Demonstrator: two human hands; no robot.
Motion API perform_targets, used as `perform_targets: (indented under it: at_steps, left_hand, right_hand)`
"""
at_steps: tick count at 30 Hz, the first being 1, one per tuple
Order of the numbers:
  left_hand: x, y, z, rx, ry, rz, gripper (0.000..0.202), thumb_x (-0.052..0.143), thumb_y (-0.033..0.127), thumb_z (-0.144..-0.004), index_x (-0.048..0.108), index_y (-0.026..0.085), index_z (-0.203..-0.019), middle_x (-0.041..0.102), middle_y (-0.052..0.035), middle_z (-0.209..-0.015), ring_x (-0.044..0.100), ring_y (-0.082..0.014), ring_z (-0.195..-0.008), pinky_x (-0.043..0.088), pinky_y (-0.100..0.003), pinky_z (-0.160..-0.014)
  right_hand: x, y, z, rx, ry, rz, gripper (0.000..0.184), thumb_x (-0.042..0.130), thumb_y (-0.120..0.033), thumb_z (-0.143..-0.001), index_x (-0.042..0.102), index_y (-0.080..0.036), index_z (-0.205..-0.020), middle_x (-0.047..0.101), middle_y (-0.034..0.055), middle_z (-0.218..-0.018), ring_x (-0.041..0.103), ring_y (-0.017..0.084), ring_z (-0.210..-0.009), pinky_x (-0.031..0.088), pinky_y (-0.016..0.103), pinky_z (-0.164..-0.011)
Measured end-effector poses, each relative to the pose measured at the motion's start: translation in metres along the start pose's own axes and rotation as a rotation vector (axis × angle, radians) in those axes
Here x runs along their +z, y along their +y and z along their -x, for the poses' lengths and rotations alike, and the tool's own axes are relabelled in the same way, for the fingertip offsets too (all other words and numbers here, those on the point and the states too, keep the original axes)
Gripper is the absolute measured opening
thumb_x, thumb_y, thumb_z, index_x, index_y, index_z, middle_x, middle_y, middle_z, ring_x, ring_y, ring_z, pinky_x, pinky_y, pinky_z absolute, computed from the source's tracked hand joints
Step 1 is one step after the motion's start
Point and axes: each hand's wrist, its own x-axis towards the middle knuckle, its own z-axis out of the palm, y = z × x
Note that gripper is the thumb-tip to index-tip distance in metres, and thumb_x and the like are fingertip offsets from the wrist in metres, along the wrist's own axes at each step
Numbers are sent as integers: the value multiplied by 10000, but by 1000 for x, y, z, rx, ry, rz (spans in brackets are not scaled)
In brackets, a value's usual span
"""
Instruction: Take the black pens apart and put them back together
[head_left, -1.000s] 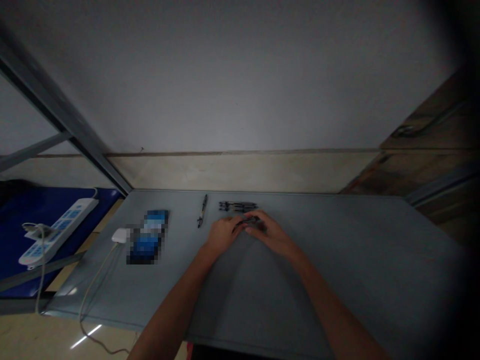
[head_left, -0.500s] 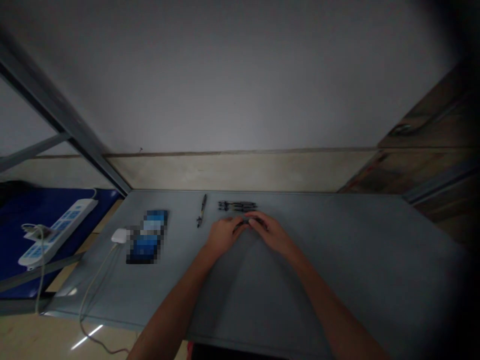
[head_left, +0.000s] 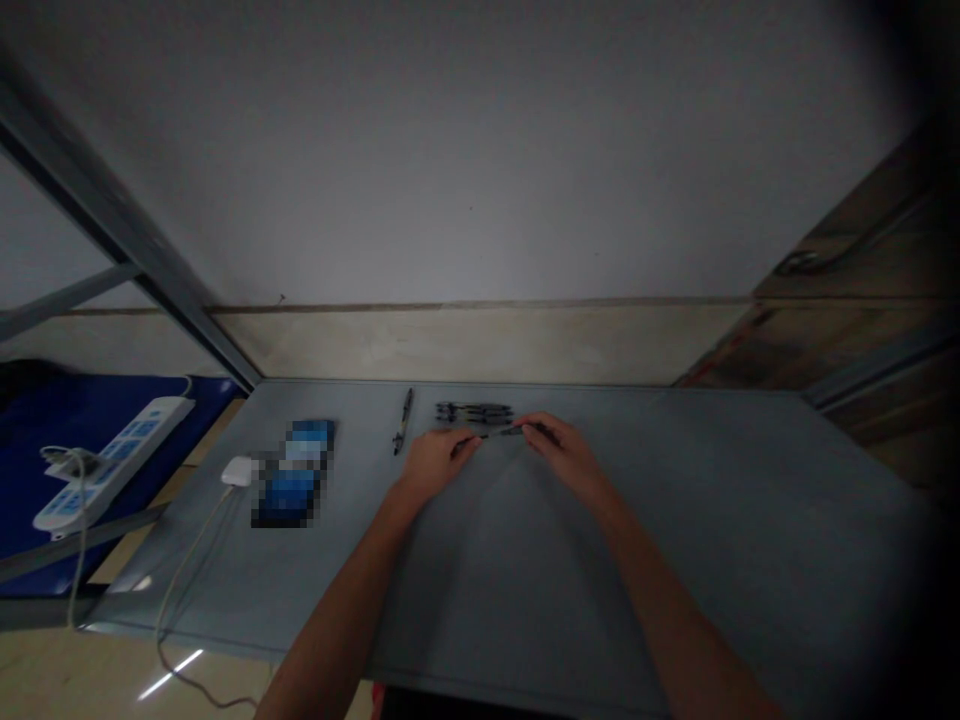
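Left hand (head_left: 439, 462) and right hand (head_left: 562, 450) spread wide, fingers clamped on opposite ends of a slim black pen (head_left: 499, 432), just below a row of pens (head_left: 474, 412) on the table (head_left: 675, 520).

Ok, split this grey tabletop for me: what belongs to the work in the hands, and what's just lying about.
In the work: slim black pen, held between left hand and right hand.

Lying about: row of dark pens; lone black-and-gold pen; white plug charger; blurred blue object; white power strip.
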Motion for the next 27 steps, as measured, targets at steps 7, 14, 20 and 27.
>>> perform_targets:
  at_steps: [7, 14, 20, 27]
  left_hand:
    - [-3, -4, 0, -35, 25, -16, 436, 318, 500, -979, 702, 320, -1079, 761, -29, -862, 673, -197, -763, 477, -319, -711]
    - [-3, -4, -2, -121, 22, -57, 460, 325, 531, -964, 719, 314, -1059, 758, -55, -864, 684, -232, -793, 466, -330, -685]
    - [-2, -2, -2, -129, 35, -55, 440, 339, 499, -962, 715, 296, -1064, 750, -57, -828, 683, -234, -761, 441, -317, -659]
    - [1, -5, -3, -123, 60, -59, 423, 383, 519, -952, 717, 261, -988, 732, -33, -746, 675, -199, -691, 377, -271, -588]
  right_hand:
    - [-7, 7, -3, 32, 110, -105, 309, 578, -444, -846, 686, -184, -974, 591, 13, -689, 550, 156, -606, 447, 280, -573]
    - [-8, 25, -8, -30, 326, 182, 215, 533, -361, -858, 657, -210, -948, 696, 89, -945, 640, 212, -785, 520, 375, -752]
    - [1, 27, -6, -151, 226, 413, 243, 520, -280, -880, 700, -221, -1032, 702, 108, -1067, 617, 269, -1033, 449, 465, -988]
    - [10, 17, -3, -262, 177, 436, 308, 521, -293, -899, 667, -237, -1164, 658, 105, -1171, 579, 267, -1121, 427, 455, -1028]
